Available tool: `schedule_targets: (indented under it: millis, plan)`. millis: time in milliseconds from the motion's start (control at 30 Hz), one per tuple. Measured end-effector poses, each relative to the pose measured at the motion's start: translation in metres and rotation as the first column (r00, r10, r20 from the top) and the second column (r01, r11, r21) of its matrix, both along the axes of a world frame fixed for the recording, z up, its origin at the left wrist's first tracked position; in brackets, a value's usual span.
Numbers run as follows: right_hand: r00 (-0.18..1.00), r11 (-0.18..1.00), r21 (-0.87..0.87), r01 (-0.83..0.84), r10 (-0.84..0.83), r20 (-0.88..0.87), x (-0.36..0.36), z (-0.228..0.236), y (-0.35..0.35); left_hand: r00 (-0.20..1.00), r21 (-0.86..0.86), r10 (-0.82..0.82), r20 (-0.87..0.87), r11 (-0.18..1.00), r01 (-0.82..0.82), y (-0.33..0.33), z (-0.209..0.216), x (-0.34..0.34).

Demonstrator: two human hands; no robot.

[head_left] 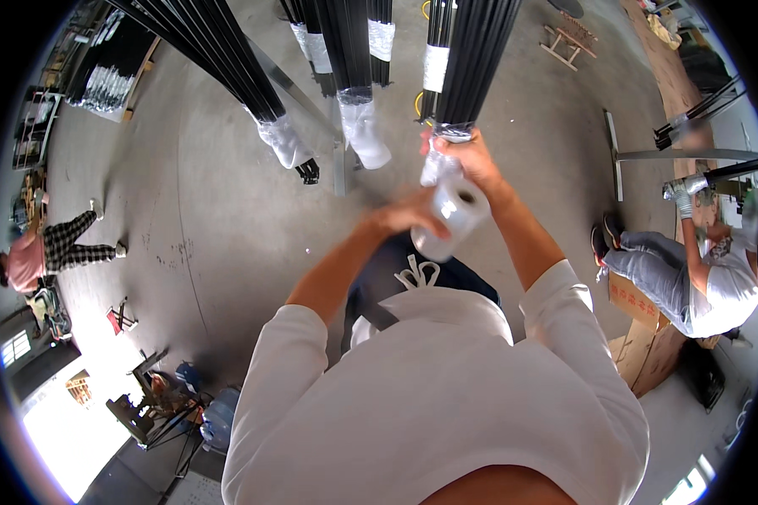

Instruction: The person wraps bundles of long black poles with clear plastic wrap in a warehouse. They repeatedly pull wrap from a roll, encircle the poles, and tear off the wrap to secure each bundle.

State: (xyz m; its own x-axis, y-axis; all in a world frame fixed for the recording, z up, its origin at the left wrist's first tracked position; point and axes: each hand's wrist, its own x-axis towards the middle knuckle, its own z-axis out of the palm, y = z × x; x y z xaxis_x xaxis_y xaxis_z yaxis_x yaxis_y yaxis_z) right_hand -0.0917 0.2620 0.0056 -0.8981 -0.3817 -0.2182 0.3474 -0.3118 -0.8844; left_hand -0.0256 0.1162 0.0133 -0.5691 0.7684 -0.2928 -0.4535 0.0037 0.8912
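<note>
My right hand [470, 160] grips the plastic-wrapped end of a bundle of long black rods [478, 59] that reaches away overhead. My left hand [406, 217] is blurred and holds a roll of clear stretch film [451, 215] just below that end. A strip of film [434, 164] runs from the roll up to the bundle's tip. Beside it hang other black rod bundles [349, 50] whose ends are wrapped in clear film [364, 130].
A person in a white shirt and grey trousers [691, 282] crouches at the right beside cardboard boxes [640, 324] and a metal stand [619, 156]. Another person in checked trousers [50, 248] bends over at the left. Grey concrete floor [210, 210] lies below.
</note>
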Motion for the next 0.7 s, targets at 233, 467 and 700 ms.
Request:
schedule_targets:
  millis: [233,467,700]
  plan:
    - [0.971,0.973,0.030,-0.229,0.231,-0.064,-0.005,-0.004,0.017,0.998,0.081,0.018,0.068,0.996,-0.023,0.064,-0.042,0.095]
    - [0.966,0.963,0.064,-0.260,0.260,0.005,-0.008,-0.019,0.020,0.897,-0.101,0.441,0.035,0.894,-0.436,0.010,-0.035,0.120]
    - [0.993,0.963,0.260,-0.071,0.093,-0.073,-0.029,-0.068,0.029,0.727,0.066,0.676,-0.122,0.737,-0.673,-0.069,0.019,0.068]
